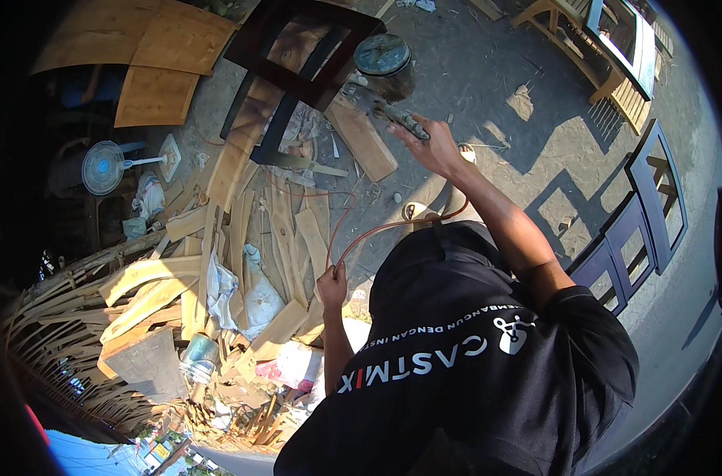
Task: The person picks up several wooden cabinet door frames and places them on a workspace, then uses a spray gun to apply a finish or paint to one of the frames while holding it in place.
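Observation:
My right hand [436,149] is closed round a stained grey spray gun [408,120], held out ahead over the ground. A thin orange-red air hose [381,228] bends from near my right forearm down to my left hand [331,285]. The left fingers are wrapped round the hose at my left side, and more of it trails away over the wood scraps. Beyond the spray gun lies a glossy dark-brown wooden frame [329,86], propped over a light board. Right of that frame stands a round paint-stained can [382,57] with a bluish top.
Offcut planks [285,230] and plastic bags [261,301] cover the ground at left, near a white fan [103,168]. Dark painted frames [617,238] stand along the right edge. A slatted wooden bench [563,36] is at far right. My sandalled feet [419,211] are below.

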Tool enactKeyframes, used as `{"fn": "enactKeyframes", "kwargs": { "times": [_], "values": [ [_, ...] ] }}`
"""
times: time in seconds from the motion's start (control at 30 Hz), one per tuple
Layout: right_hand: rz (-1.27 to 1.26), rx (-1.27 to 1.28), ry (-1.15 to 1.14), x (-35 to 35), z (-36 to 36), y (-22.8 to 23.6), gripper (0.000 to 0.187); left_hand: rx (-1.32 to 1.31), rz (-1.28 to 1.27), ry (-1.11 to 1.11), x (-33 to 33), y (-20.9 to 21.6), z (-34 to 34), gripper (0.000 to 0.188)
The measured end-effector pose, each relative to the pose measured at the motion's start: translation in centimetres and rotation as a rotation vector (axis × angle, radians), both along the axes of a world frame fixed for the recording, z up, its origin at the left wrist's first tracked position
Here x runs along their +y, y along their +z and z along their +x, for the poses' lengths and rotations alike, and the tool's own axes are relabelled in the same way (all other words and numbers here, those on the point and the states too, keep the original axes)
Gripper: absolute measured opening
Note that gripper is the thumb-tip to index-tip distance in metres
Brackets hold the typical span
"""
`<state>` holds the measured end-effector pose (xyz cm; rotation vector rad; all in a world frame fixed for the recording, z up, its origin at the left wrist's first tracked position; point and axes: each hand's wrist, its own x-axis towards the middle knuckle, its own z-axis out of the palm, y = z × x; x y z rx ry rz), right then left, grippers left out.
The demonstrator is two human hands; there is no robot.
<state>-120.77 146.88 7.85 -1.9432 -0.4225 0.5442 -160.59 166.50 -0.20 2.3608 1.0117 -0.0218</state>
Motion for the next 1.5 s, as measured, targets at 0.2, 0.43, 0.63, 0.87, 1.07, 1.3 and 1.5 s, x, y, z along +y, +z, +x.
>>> {"fn": "enactKeyframes", "kwargs": {
  "times": [0.2, 0.43, 0.63, 0.87, 1.07, 1.3, 1.5],
  "values": [
    [0.063, 0.041, -0.123, -2.3, 3.9, 1.2, 0.051, -0.012, -0.005, -0.012, -0.4, -1.1, 0.0, 0.042],
    [0.053, -0.007, -0.312, -5.6, 15.1, 1.8, 0.049, 0.040, -0.045, 0.020, -2.8, -0.9, 6.4, 0.042],
    [-0.002, 0.075, 0.022, -8.7, 26.6, -0.5, 0.046, 0.080, -0.105, 0.049, -6.7, -2.7, 15.0, 0.039],
    [-0.048, 0.208, 0.603, -6.7, 42.1, -1.3, 0.050, 0.237, -0.248, 0.149, -14.9, -0.8, 33.2, 0.048],
    [0.062, 0.268, 0.735, 0.6, 51.7, -1.7, 0.063, 0.239, -0.223, 0.301, -19.4, 2.7, 39.4, 0.049],
    [0.264, 0.191, 0.620, 11.6, 57.8, -4.8, 0.059, 0.232, -0.210, 0.468, -22.4, 4.4, 45.3, 0.046],
    [0.174, 0.063, 0.674, 19.9, 60.5, -4.3, 0.062, 0.222, -0.179, 0.559, -23.8, 5.5, 48.4, 0.045]
  ]
}}
